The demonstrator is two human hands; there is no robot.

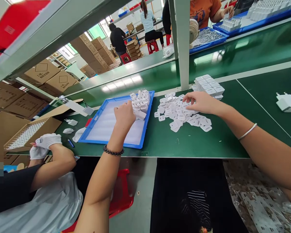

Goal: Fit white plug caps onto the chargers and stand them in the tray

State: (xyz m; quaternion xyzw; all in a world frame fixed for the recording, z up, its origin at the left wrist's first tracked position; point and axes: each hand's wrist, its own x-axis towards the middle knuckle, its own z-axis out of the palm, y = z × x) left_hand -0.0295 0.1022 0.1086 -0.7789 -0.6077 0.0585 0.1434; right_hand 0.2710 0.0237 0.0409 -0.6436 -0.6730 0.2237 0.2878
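My left hand [124,114] is closed above the blue tray [142,142], its fingertips hidden behind the knuckles. White plug chargers [140,101] crowd the tray's right end, several with pins up. One white charger [140,115] lies right beside my left fingers; whether they grip it I cannot tell. On the green bench, a loose heap of small white printed cards [177,113] spreads right of the tray. My right hand [198,101] reaches over the heap's far right side, fingers curved and apart, with nothing visibly held.
Stacked white square pieces [209,85] stand behind the heap. A charger [289,102] lies far right. A metal post [182,45] rises at the bench's back. To my left, a co-worker's gloved hands [47,141] are near an open carton [32,132].
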